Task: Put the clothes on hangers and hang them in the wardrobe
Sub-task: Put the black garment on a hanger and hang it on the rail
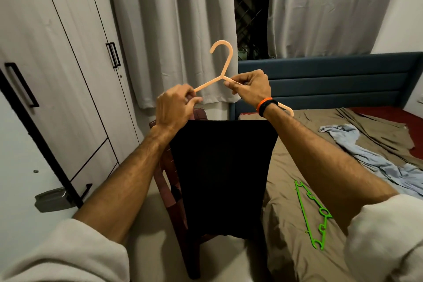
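I hold a peach plastic hanger (223, 62) up in front of me, hook upward. My left hand (175, 106) pinches its left arm and my right hand (250, 88) pinches its right arm near the neck. A black garment (220, 174) hangs folded from the hanger's lower bar, down between my forearms. The white wardrobe (57, 71) stands on the left with its doors shut. A light blue garment (375, 162) lies crumpled on the bed at the right. A green hanger (312, 214) lies flat on the bed near my right elbow.
A dark red plastic chair (170, 181) stands behind the black garment, between wardrobe and bed. The bed (297, 190) with a brown sheet and a blue headboard (332, 75) fills the right side. Grey curtains (171, 30) hang at the back.
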